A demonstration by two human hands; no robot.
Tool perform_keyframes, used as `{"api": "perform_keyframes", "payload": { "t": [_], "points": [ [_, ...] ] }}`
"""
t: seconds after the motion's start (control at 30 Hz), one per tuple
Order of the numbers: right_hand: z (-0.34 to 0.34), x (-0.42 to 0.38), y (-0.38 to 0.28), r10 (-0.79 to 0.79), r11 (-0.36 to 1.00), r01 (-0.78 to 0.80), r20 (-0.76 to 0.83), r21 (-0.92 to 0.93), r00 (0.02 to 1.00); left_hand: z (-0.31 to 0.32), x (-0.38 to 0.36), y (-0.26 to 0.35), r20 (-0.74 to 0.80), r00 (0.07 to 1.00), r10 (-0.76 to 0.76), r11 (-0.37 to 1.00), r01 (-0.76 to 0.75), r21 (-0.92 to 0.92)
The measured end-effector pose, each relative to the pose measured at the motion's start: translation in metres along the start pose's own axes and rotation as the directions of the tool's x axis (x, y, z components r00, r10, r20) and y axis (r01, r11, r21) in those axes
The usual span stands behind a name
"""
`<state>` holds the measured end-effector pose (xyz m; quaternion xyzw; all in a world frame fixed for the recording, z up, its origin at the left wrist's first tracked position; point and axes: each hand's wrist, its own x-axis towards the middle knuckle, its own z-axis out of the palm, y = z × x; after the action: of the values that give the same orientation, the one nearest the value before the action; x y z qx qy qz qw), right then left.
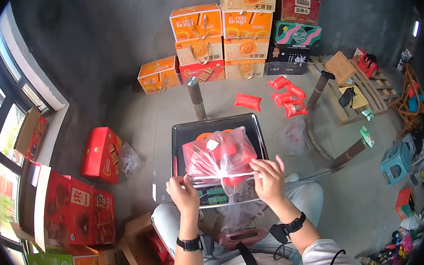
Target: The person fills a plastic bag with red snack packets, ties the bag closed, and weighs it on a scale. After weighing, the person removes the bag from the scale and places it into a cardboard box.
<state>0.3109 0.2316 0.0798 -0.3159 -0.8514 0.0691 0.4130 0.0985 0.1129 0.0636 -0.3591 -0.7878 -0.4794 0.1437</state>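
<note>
A clear plastic bag (219, 155) with red packets inside rests on a black digital scale (176, 151). Across the bag's gathered neck runs a thin white strip (236, 174), pulled straight between my hands. My left hand (183, 192) pinches its left end at the scale's front left corner. At the front right, the fingers of my right hand (268, 178) are closed on the other end. The bag's loose top hangs toward me over the scale's display (213, 196).
The scale stands on a glass table (159, 137). Red packets (247, 102) and a crumpled clear bag (293, 137) lie beyond and to its right. Stacked gift boxes (247, 23) line the back wall. Red boxes (99, 156) stand left; a blue stool (397, 163) is right.
</note>
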Motion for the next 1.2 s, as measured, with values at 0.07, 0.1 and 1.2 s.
{"api": "perform_keyframes", "payload": {
  "t": [0.07,0.1,1.2],
  "points": [
    [0.001,-0.007,0.011,0.044,0.999,-0.044,0.002,-0.026,0.999,0.005,-0.001,-0.01,-0.028,0.998,0.053,0.995,-0.051,0.083],
    [0.005,-0.012,0.007,0.039,0.999,-0.039,0.003,-0.022,0.999,0.01,-0.005,-0.01,0.001,0.997,-0.074,0.988,0.074,-0.135],
    [-0.025,-0.035,0.147,0.788,0.259,-0.707,0.279,0.658,0.549,-0.031,0.024,-0.087,0.211,0.837,-0.504,0.538,0.496,-0.681]
  ]
}}
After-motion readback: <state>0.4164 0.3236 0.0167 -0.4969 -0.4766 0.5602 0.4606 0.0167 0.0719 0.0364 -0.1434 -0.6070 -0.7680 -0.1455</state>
